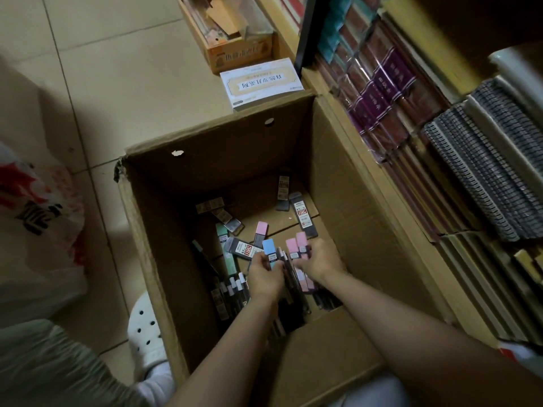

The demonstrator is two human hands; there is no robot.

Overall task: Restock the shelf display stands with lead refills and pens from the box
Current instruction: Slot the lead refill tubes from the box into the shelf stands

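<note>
A deep open cardboard box point(152, 230) stands on the floor in front of me. Many lead refill cases lie loose on its bottom: grey ones point(304, 214), a pink-capped one point(261, 230), green ones point(224, 239). Both my arms reach down into it. My left hand point(264, 277) grips a bunch of cases, with a blue-capped case point(269, 248) sticking up. My right hand point(318, 261) holds pink-capped cases point(296, 245) right beside the left hand's bunch. More dark cases point(232, 292) lie under my wrists.
Shelves of wrapped notebooks point(382, 92) and spiral notebooks point(484, 171) run along the right. A white printed box point(261, 83) and an open carton point(235, 33) sit on the tiled floor beyond the box. A plastic bag point(35, 230) lies left, and my white shoe point(145, 330) is beside the box.
</note>
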